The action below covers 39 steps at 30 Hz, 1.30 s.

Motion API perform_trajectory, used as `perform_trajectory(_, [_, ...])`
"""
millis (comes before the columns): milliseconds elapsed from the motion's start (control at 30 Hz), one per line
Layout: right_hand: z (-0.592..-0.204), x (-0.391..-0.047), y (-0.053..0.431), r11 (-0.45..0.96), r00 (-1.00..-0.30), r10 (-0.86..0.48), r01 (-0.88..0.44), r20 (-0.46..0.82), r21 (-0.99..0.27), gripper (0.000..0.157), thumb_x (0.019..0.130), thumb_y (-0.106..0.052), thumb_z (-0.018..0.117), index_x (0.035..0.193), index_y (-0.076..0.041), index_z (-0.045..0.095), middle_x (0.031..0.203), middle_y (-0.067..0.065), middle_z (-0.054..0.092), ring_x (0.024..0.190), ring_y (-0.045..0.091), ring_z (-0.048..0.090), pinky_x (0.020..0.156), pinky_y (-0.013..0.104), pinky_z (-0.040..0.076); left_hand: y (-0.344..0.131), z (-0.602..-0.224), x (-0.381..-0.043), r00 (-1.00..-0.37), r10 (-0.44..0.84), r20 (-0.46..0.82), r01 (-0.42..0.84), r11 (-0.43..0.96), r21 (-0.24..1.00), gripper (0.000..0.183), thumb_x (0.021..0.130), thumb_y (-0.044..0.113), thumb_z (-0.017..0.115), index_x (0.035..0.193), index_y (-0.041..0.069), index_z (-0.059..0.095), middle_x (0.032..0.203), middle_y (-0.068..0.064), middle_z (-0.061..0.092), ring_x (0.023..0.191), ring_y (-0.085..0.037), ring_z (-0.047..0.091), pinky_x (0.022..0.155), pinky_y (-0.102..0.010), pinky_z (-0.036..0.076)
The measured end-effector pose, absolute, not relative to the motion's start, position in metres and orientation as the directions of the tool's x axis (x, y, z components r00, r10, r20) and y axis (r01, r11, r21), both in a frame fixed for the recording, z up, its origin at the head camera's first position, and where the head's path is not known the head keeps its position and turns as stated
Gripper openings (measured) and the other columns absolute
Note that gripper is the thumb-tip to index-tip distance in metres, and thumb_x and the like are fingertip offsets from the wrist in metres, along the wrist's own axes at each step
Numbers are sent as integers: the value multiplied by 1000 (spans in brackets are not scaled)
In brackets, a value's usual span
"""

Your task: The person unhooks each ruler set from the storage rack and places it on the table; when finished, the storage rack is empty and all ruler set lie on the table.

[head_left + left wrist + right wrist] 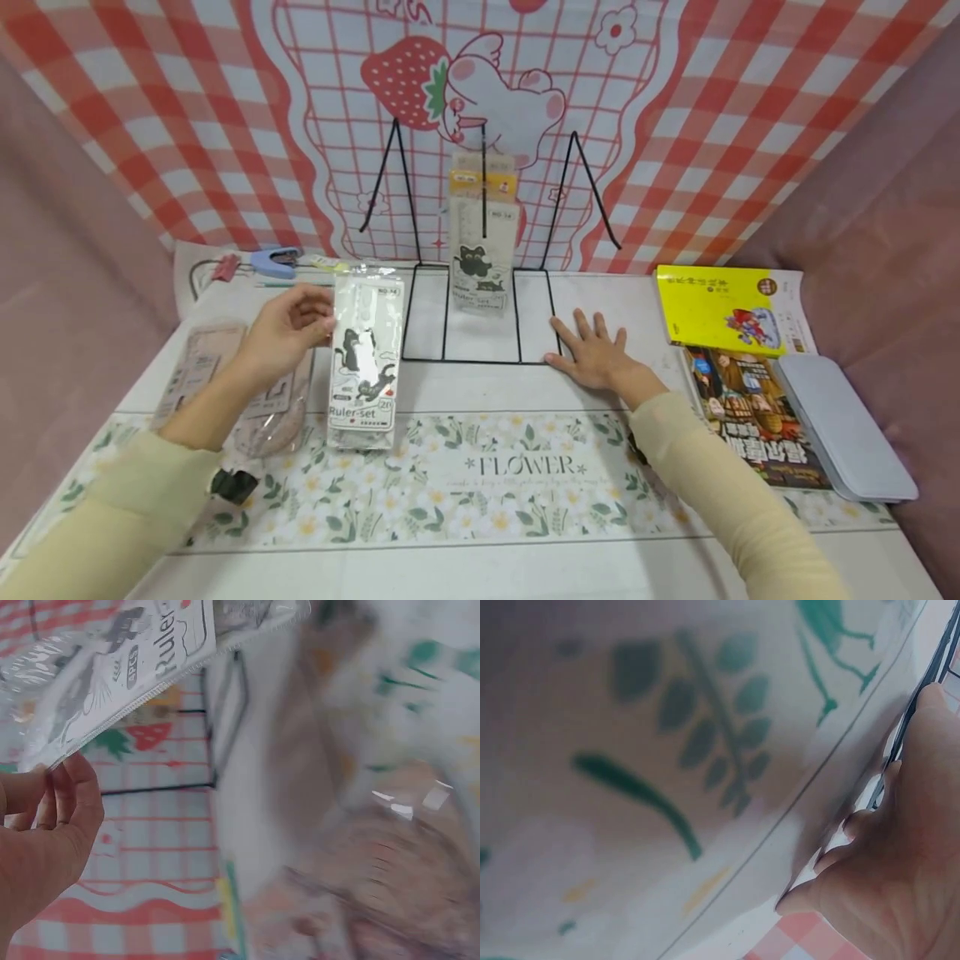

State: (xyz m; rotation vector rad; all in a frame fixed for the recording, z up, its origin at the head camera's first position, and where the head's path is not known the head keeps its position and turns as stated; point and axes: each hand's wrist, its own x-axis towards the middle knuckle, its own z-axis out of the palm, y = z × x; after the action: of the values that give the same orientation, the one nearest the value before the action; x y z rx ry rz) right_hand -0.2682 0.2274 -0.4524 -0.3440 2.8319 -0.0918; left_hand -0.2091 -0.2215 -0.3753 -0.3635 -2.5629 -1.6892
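Note:
My left hand [288, 329] pinches the edge of a ruler set [366, 354] in a clear plastic sleeve with black cats on its card. In the left wrist view the thumb and fingers grip the corner of this ruler set [142, 660]. On the right, my right hand [596, 354] lies flat with fingers spread, its tips at the right side of a black wire rack [480, 361]. Several similar packs, the front one a ruler set [483, 258] with a cat card, hang on the rack's middle hook. The right wrist view shows the palm side of the right hand [885, 862].
At left lie clear packs [277, 417] with pinkish contents, partly behind the left arm, and a blue clip [275, 262]. On the right are a yellow book [712, 308], a dark-covered book [742, 417] and a grey case [847, 429]. A checked cloth [712, 125] hangs behind.

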Motion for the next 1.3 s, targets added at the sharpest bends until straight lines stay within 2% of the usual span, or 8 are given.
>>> perform_trajectory(167, [-453, -269, 227, 969, -932, -244, -227, -269, -95, 78, 94, -70, 29, 156, -32, 3, 164, 16, -6, 149, 48, -6, 111, 80, 0, -232, -396, -215, -981, 183, 69, 139, 408, 902, 49, 93, -4, 54, 140, -2, 39, 105, -11, 57, 80, 2, 58, 73, -25, 61])
perform_trajectory(300, [-453, -268, 227, 970, -932, -242, -223, -271, -99, 78, 94, -70, 30, 156, -32, 3, 164, 16, -6, 149, 47, -6, 112, 79, 0, -234, -408, -217, -983, 184, -4, 89, 496, 864, 64, 89, -4, 61, 146, -1, 32, 118, -27, 55, 88, -3, 58, 74, -18, 57])
perform_trajectory(400, [-452, -268, 227, 970, -933, -241, -222, -268, -101, 77, 94, -69, 30, 156, -32, 3, 164, 16, -6, 150, 47, -6, 112, 79, 0, -233, -414, -216, -982, 185, -35, 74, 545, 835, 78, 82, -4, 68, 149, 2, 27, 124, -26, 52, 97, -16, 59, 74, -14, 53])
perform_trajectory(533, [-453, -268, 227, 970, -935, -241, -223, -262, -96, 76, 95, -69, 30, 156, -32, 3, 164, 16, -5, 150, 47, -5, 112, 79, 1, -233, -419, -216, -979, 200, -50, 75, 569, 819, 86, 79, -8, 68, 151, 6, 24, 124, -24, 49, 104, -29, 58, 74, -16, 53])
perform_trajectory(867, [-453, -268, 227, 968, -933, -248, -230, -261, -99, 77, 94, -69, 30, 156, -32, 3, 164, 16, -5, 150, 48, -5, 111, 80, 1, -245, -426, -224, -982, 135, -130, -9, 660, 751, 87, 76, -9, 68, 150, -5, 22, 122, -32, 52, 99, -33, 61, 73, -23, 55])
perform_trajectory(1033, [-453, -269, 227, 969, -933, -245, -229, -264, -90, 77, 94, -70, 29, 156, -33, 1, 164, 16, -6, 150, 47, -5, 112, 79, 1, -241, -424, -225, -978, 86, -187, -76, 694, 716, 87, 79, -3, 67, 150, -7, 18, 127, -35, 52, 106, -39, 61, 88, -39, 57])
perform_trajectory(1133, [-453, -269, 227, 970, -932, -244, -227, -268, -93, 77, 94, -69, 29, 156, -33, 2, 164, 15, -6, 150, 47, -5, 112, 79, 2, -239, -421, -225, -977, 69, -203, -91, 725, 683, 82, 82, 2, 65, 150, -7, 19, 133, -36, 49, 117, -46, 55, 98, -52, 52])
perform_trajectory(1300, [-453, -269, 227, 971, -931, -239, -222, -276, -94, 76, 94, -69, 29, 156, -34, 1, 164, 15, -7, 150, 46, -6, 112, 79, 2, -234, -415, -223, -965, 39, -259, -142, 752, 643, 81, 87, 11, 62, 151, -5, 16, 144, -37, 37, 130, -52, 42, 107, -60, 42])
